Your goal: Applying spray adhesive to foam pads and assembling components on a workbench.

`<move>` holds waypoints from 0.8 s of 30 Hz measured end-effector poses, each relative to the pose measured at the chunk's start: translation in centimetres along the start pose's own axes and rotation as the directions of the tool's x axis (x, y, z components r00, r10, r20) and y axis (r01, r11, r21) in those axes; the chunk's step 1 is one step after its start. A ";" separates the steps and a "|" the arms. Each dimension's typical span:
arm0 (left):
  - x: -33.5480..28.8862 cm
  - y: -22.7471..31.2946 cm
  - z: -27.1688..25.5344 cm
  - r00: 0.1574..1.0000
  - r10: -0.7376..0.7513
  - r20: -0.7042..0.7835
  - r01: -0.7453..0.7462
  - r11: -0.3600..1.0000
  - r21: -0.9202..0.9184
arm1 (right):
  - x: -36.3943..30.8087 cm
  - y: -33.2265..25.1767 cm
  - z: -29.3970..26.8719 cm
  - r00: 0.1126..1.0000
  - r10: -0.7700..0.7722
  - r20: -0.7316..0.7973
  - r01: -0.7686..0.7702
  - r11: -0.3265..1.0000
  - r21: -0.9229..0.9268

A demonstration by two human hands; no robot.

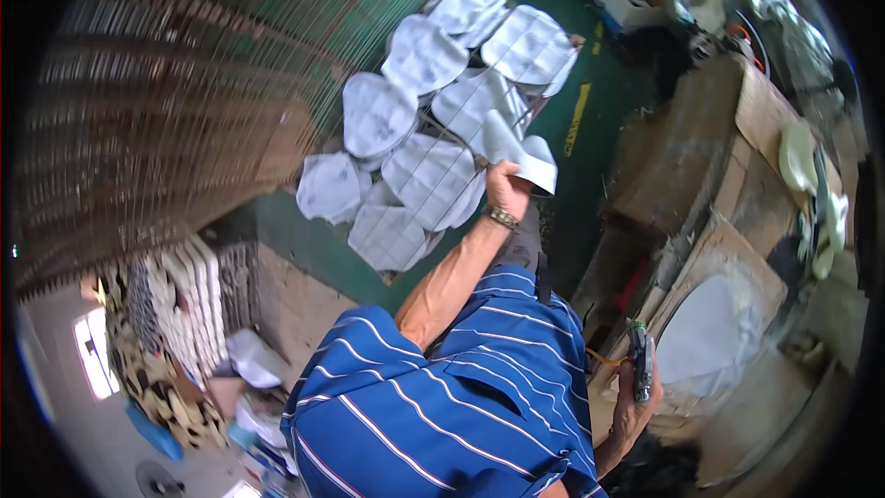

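My left hand is closed on a curled pale grey sheet piece at the right edge of a wire rack. Several rounded pale grey sheet pieces lie spread over the rack, some overlapping, with its thin wires showing across them. At the lower right, my right hand grips a slim dark hand tool with a greenish end; its exact kind is unclear. Right beside that tool, a flat white rounded piece lies on worn cardboard.
Tall brown wire racks stand close on the left. Worn cardboard boxes line the right side, with pale curved pieces on them. A yellow strip marks the green floor. White stacks and a fan are at the lower left.
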State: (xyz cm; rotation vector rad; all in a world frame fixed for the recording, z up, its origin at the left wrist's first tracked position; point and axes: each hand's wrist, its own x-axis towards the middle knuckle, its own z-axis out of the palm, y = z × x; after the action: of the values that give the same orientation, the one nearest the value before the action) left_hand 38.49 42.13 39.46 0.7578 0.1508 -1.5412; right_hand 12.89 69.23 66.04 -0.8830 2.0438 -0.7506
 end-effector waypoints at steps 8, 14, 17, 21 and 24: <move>1.6 16.3 -12.5 0.823 0.441 -0.358 -0.499 0.863 -0.083 | 8.2 -4.7 4.4 0.960 0.038 0.279 0.034 0.968 -0.249; -4.1 24.1 -21.5 0.568 0.590 -0.574 -0.740 0.671 -0.043 | 12.0 -7.2 8.9 0.904 -0.014 0.428 0.162 0.936 -0.312; -5.7 22.2 -28.0 0.401 0.642 -0.654 -0.833 0.553 0.032 | 13.6 -7.3 11.2 0.877 0.046 0.478 0.183 0.889 -0.421; -4.4 17.2 -38.7 0.228 0.451 -0.863 -0.819 0.568 0.081 | 15.0 -5.6 14.4 0.844 0.068 0.533 0.216 0.865 -0.453; -1.8 13.8 -43.9 -0.034 0.157 -0.987 -0.375 0.914 0.158 | 15.5 -4.0 15.9 0.845 0.090 0.527 0.220 0.841 -0.495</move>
State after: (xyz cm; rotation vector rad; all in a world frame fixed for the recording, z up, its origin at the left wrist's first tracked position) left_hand 67.21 64.64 11.43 1.5608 1.1453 -0.2518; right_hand 20.11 51.48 54.21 -1.3151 1.7194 0.0881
